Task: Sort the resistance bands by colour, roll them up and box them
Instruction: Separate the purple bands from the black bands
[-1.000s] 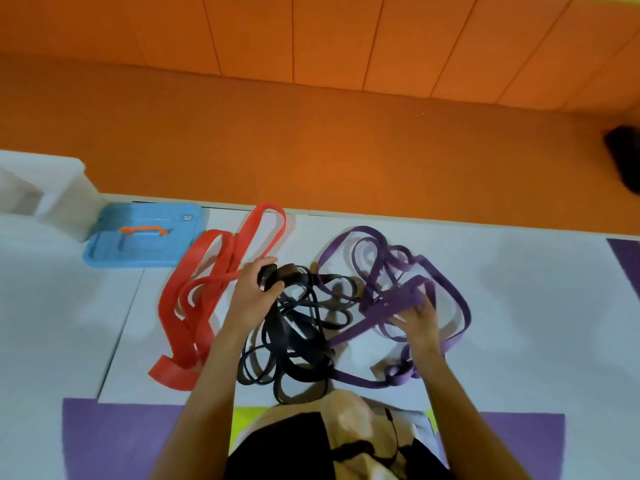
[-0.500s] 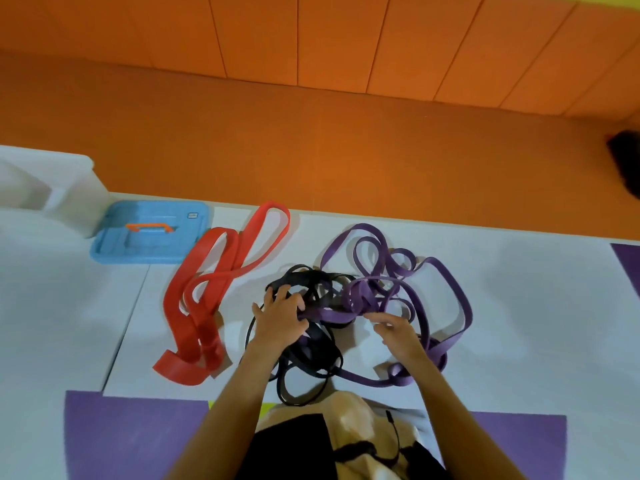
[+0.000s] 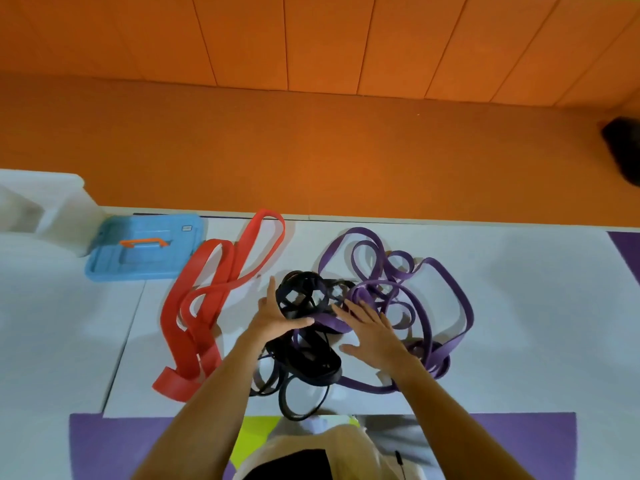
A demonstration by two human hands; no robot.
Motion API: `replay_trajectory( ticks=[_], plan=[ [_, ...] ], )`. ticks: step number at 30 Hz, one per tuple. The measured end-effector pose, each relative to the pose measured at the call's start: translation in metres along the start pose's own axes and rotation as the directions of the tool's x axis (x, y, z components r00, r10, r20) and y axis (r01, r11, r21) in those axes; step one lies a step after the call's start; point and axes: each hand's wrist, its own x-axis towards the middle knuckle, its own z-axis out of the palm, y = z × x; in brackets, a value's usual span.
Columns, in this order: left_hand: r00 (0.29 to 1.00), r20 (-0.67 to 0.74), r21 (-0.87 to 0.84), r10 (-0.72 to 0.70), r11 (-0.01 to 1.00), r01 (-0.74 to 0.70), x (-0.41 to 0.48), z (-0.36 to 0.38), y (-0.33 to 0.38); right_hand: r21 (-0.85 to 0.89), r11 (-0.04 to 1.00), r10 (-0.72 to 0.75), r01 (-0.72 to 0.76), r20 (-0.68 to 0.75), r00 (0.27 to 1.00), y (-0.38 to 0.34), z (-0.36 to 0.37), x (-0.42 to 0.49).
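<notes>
Three colours of resistance bands lie on the white floor mat [image 3: 519, 323]. The red bands [image 3: 204, 306] form a separate loose pile on the left. The black bands [image 3: 304, 362] sit tangled in the middle and overlap the purple bands [image 3: 433, 289] on the right. My left hand [image 3: 273, 317] rests against the left side of the black tangle, one finger straight up and the thumb lying across the bands. My right hand [image 3: 370, 330] lies flat with spread fingers on the purple bands where they meet the black ones.
A blue box lid [image 3: 145, 251] with an orange handle lies at the far left, beside a white box [image 3: 45, 209]. Orange flooring stretches beyond the mat's far edge. A purple mat [image 3: 110, 445] borders the near side. A dark object [image 3: 623, 150] sits far right.
My left hand let go of the black bands and straightened against them. My right hand moved left onto the black-purple overlap and flattened out. The black tangle bunched up towards the middle.
</notes>
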Motion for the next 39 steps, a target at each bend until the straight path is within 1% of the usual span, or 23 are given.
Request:
replay_trajectory(
  ticks=[2, 3, 5, 8, 11, 12, 16, 21, 23, 26, 30, 33, 35, 37, 39],
  plan=[
    [0.997, -0.063, -0.146, -0.039, 0.989, 0.03, -0.002, 0.0, -0.006, -0.021, 0.993, 0.117, -0.116, 0.063, 0.991, 0.001, 0.0, 0.003],
    [0.993, -0.099, -0.169, -0.07, 0.984, 0.052, -0.002, 0.0, -0.009, -0.027, 0.984, 0.18, -0.178, 0.077, 0.981, 0.002, -0.001, 0.002],
    [0.987, -0.111, -0.122, -0.116, 0.987, 0.102, -0.001, 0.002, -0.013, -0.04, 0.96, 0.278, -0.276, 0.072, 0.958, 0.008, -0.001, -0.001],
    [0.987, -0.066, -0.021, -0.147, 0.989, 0.146, 0.0, 0.008, -0.008, 0.017, 0.924, 0.382, -0.382, 0.002, 0.924, 0.022, 0.0, -0.009],
    [0.984, -0.09, 0.148, -0.155, 0.975, 0.167, -0.001, 0.02, -0.002, 0.063, 0.864, 0.499, -0.5, 0.041, 0.866, 0.035, -0.002, -0.018],
    [0.983, -0.115, 0.164, -0.141, 0.974, 0.159, -0.001, 0.023, -0.003, 0.078, 0.855, 0.511, -0.513, 0.044, 0.859, 0.038, -0.001, -0.021],
    [0.981, -0.195, 0.045, 0.014, 0.999, -0.005, -0.002, 0.022, -0.016, 0.159, 0.846, 0.516, -0.509, -0.001, 0.857, 0.043, 0.004, -0.027],
    [0.937, -0.314, -0.015, 0.153, 0.986, -0.166, -0.017, -0.001, -0.02, 0.241, 0.828, 0.525, -0.507, -0.01, 0.851, 0.045, 0.008, -0.028],
    [0.907, -0.38, -0.057, 0.183, 0.974, -0.22, -0.025, -0.009, -0.018, 0.26, 0.829, 0.518, -0.495, -0.022, 0.855, 0.046, 0.008, -0.028],
    [0.872, -0.45, -0.123, 0.191, 0.954, -0.273, -0.035, -0.02, -0.01, 0.217, 0.841, 0.508, -0.496, -0.001, 0.861, 0.047, 0.008, -0.027],
    [0.824, -0.526, -0.16, 0.212, 0.926, -0.341, -0.043, -0.03, 0.001, 0.304, 0.801, 0.545, -0.516, -0.011, 0.839, 0.045, 0.007, -0.025],
    [0.79, -0.585, -0.164, 0.187, 0.926, -0.34, -0.042, -0.038, 0.005, 0.304, 0.806, 0.541, -0.508, -0.03, 0.84, 0.044, 0.01, -0.026],
    [0.792, -0.591, -0.137, 0.152, 0.949, -0.285, -0.037, -0.042, 0.003, 0.317, 0.802, 0.545, -0.505, -0.047, 0.837, 0.044, 0.012, -0.027],
    [0.833, -0.54, -0.103, 0.118, 0.973, -0.205, -0.031, -0.042, -0.002, 0.338, 0.801, 0.543, -0.494, -0.065, 0.837, 0.044, 0.014, -0.028],
    [0.891, -0.448, -0.087, 0.074, 0.988, -0.126, -0.026, -0.04, -0.008, 0.358, 0.809, 0.528, -0.467, -0.093, 0.844, 0.042, 0.015, -0.031]
  ],
)
